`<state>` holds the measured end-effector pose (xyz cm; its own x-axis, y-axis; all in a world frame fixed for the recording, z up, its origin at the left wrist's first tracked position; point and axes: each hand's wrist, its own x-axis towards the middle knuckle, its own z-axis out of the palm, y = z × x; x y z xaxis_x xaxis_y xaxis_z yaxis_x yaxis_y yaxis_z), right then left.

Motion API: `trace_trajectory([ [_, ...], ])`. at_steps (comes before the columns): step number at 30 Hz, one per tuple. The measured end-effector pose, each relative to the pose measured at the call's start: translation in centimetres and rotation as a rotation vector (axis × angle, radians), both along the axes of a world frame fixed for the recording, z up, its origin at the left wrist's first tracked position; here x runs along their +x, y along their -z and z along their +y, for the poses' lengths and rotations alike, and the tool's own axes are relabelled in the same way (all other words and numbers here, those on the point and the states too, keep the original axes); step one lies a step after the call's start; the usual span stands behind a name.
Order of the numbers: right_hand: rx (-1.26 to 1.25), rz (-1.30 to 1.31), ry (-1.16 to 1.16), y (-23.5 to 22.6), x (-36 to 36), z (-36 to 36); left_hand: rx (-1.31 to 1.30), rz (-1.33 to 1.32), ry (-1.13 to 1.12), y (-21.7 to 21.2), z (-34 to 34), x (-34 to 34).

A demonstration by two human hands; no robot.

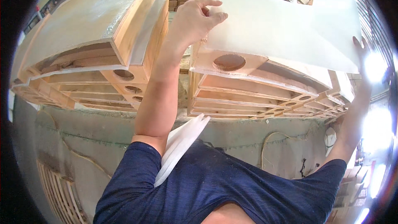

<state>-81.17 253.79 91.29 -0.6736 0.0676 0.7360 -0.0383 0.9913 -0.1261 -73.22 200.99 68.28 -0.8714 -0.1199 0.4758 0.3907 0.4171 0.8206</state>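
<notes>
Left hand [197,18] pinched on the near left edge of the white translucent sheet [282,25], right hand [361,47] flat against its far right corner, long axis left-to-right above the stacked wooden frames [248,95].

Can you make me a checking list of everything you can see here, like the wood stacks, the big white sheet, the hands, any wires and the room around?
Surface: two stacks of wooden panels; the right stack shows round holes, the left stack stands beside it on a grey cloth cover.
Job's things: white sheet lying over the right stack.
Clutter: folded white paper at the person's left arm; wooden pallet on the floor.
Hands: left hand grips the sheet's near-left edge; right hand touches its right edge.
Cables: a thin cord loops over the grey cover.
Surroundings: more wood piled behind; bright glare on the right.
</notes>
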Motion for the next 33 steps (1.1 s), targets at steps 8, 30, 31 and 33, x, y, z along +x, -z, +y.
trace_trajectory([
  [8,-0.037,-0.097,0.044,-0.2,1.0,-0.9,0.010,0.053,0.058,1.2,-0.5,0.1],
  [30,-0.273,-0.192,-0.061,2.2,4.3,-10.4,-0.183,0.072,-0.045,1.9,-1.1,0.0],
  [31,-0.299,-0.216,-0.076,2.1,4.4,-10.6,-0.171,0.073,-0.040,2.0,-1.0,0.0],
  [33,-0.329,-0.240,-0.093,1.9,4.4,-10.7,-0.166,0.066,-0.042,1.9,-1.0,0.2],
])
